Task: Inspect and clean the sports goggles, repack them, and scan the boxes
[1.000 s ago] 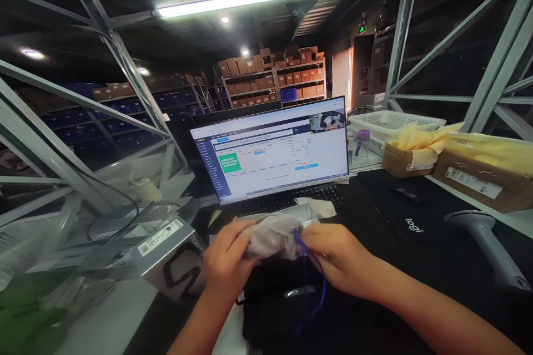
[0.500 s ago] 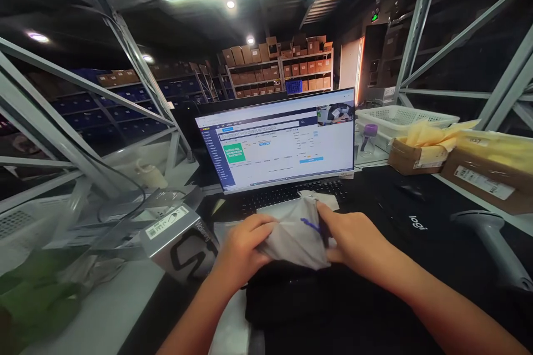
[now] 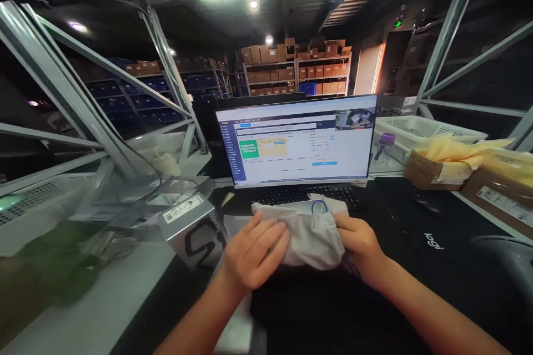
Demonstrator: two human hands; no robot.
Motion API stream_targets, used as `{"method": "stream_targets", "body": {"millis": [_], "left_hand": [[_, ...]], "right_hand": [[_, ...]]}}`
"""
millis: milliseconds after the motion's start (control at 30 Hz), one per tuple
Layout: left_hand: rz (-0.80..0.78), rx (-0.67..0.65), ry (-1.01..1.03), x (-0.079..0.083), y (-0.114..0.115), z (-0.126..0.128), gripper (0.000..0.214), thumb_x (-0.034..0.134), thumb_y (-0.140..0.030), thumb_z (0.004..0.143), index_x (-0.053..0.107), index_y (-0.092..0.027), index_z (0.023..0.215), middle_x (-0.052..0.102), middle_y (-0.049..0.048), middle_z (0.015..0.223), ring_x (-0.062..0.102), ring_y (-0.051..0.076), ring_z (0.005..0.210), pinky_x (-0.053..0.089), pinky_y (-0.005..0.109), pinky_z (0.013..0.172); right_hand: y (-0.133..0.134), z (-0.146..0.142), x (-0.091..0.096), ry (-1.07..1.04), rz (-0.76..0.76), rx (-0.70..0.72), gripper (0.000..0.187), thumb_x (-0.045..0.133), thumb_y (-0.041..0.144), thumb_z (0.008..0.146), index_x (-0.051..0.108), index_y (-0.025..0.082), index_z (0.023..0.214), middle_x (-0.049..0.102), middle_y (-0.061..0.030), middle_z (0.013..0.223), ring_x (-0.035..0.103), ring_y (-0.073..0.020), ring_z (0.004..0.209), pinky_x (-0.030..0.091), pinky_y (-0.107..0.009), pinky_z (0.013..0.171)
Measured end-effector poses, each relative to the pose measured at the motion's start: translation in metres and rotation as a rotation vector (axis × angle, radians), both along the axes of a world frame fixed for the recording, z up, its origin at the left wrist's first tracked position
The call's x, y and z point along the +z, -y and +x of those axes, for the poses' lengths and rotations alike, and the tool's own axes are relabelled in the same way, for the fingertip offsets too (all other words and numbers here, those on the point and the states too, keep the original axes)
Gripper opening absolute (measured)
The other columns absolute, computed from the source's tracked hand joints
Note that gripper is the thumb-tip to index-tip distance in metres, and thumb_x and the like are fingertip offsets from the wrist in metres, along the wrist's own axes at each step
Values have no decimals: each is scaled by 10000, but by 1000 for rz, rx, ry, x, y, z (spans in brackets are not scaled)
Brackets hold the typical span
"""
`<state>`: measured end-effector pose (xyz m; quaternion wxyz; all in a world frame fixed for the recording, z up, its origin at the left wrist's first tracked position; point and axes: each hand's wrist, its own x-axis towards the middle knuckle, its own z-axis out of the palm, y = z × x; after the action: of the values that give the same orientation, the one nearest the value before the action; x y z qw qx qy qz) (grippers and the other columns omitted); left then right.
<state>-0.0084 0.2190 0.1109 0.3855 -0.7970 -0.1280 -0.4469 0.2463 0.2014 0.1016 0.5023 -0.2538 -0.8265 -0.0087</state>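
Note:
A light grey cloth pouch (image 3: 310, 236) with a gathered end hangs between my hands, over the black desk mat. A blue cord loop (image 3: 320, 207) sticks up from its top edge. My left hand (image 3: 258, 247) is wrapped over the pouch's left part, fingers across its front. My right hand (image 3: 361, 238) grips the gathered right end, its fingertips partly hidden by the fabric. Whatever the pouch contains cannot be seen. To the left of my left hand stands a grey box (image 3: 194, 232) with a black drawn shape and a white label.
Behind the pouch are a keyboard (image 3: 266, 196) and a lit monitor (image 3: 291, 147). On the right lie a blurred grey scanner (image 3: 506, 258), cardboard boxes (image 3: 425, 171), a white basket (image 3: 437, 128) and a purple-capped bottle (image 3: 385, 147). Green material (image 3: 58, 258) is at left.
The pouch has turned to lie more sideways, and its blue cord now stands as a loop. My left hand has spread further over it. A yellow highlighted row has appeared on the screen.

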Motion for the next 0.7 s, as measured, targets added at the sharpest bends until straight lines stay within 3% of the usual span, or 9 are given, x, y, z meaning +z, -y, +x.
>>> {"method": "stream_targets", "body": {"millis": [133, 267, 333, 400, 467, 533, 600, 700], "left_hand": [[62, 14, 5, 7, 6, 1, 132, 662, -64, 885, 729, -156, 952, 757, 57, 951, 725, 181, 941, 566, 392, 1048], [-9, -37, 16, 5, 3, -1, 201, 658, -44, 875, 723, -160, 1025, 748, 61, 998, 710, 184, 1005, 545, 371, 1071], [-220, -108, 73, 0, -1, -1, 317, 735, -226, 879, 678, -170, 1186, 719, 97, 1106, 683, 212, 1086, 520, 392, 1094], [-574, -193, 225, -7, -6, 2, 765, 776, -609, 756, 554, -212, 1372, 631, 149, 1290, 618, 288, 1218, 496, 472, 1106], [-969, -279, 442, -15, -12, 7, 1048, 695, -822, 633, 425, -243, 1465, 522, 192, 1415, 559, 355, 1293, 493, 541, 1078], [-1288, -372, 603, -23, -17, 13, 973, 672, -792, 713, 377, -259, 1471, 475, 202, 1456, 590, 345, 1258, 528, 517, 1020], [-1466, -445, 662, -28, -18, 18, 803, 683, -666, 815, 386, -268, 1446, 470, 196, 1462, 661, 283, 1139, 573, 433, 936], [-1397, -421, 640, -29, -16, 20, 738, 733, -494, 845, 376, -274, 1453, 464, 190, 1467, 674, 246, 1089, 601, 365, 859]], "right_hand": [[2, -3, -1, -11, 200, 24, 332, 502, 67, 910, 516, 175, 596, 485, -17, 619, 445, -130, 539, 288, -285, 517], [8, -3, 3, -24, 268, -20, 391, 520, 140, 932, 511, 195, 545, 480, -5, 546, 469, -135, 494, 337, -276, 492], [9, -4, 4, -92, 219, -60, 381, 544, 184, 926, 533, 202, 545, 500, -3, 531, 499, -142, 492, 393, -260, 491], [8, -6, 5, -169, 143, -127, 342, 548, 163, 905, 556, 197, 564, 536, -3, 542, 529, -145, 499, 432, -245, 492], [6, -7, 6, -240, -4, -193, 311, 542, 131, 879, 566, 188, 574, 557, 0, 551, 538, -143, 493, 442, -233, 473], [2, -8, 6, -291, -164, -230, 288, 550, 147, 861, 588, 183, 578, 581, 0, 559, 545, -150, 490, 452, -235, 458], [-2, -6, 3, -327, -257, -257, 242, 594, 219, 841, 643, 185, 606, 624, -9, 584, 565, -167, 502, 494, -258, 480], [-10, -2, -4, -379, -276, -317, 155, 667, 317, 791, 725, 198, 712, 695, -38, 670, 629, -211, 571, 576, -328, 586]]}}
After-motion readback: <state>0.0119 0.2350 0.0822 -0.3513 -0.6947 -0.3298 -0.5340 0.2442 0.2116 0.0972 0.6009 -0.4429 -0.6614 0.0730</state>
